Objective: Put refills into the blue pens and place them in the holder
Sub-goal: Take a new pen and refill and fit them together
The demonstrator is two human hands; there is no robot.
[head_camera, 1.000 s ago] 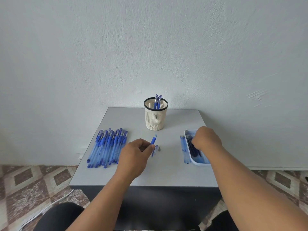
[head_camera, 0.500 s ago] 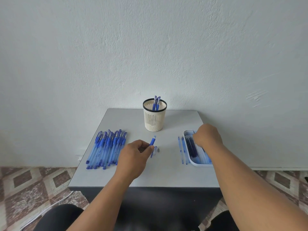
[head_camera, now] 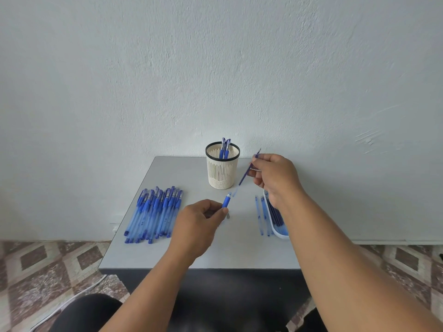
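We sit at a small grey table (head_camera: 191,255) pushed against the wall, and its layout sorts the work, it seems to us: stock on the left, parts on the right, finished goods at the back.

The pile (head_camera: 154,213) of blue pens lies in a tight row on the left, within easy reach of the hand that picks up barrels. The mesh holder (head_camera: 222,172) stands upright at the back centre with two pens already in it, clear of the working space in front. The tray (head_camera: 278,224) of refills sits at the right edge, partly hidden by our right forearm, with two loose refills on the table just beside it.

Our left hand (head_camera: 199,226) curls around a pen barrel (head_camera: 225,202), pinching it low so the open end tilts up and to the right. Our right hand (head_camera: 273,178) pinches a refill (head_camera: 245,174) between thumb and fingers, slanted along the same line, its lower end at or just inside the barrel mouth; blur keeps us from telling which. A tiny part (head_camera: 229,214) lies on the table beside the left hand, probably the pen's tip, set aside until the refill is seated.
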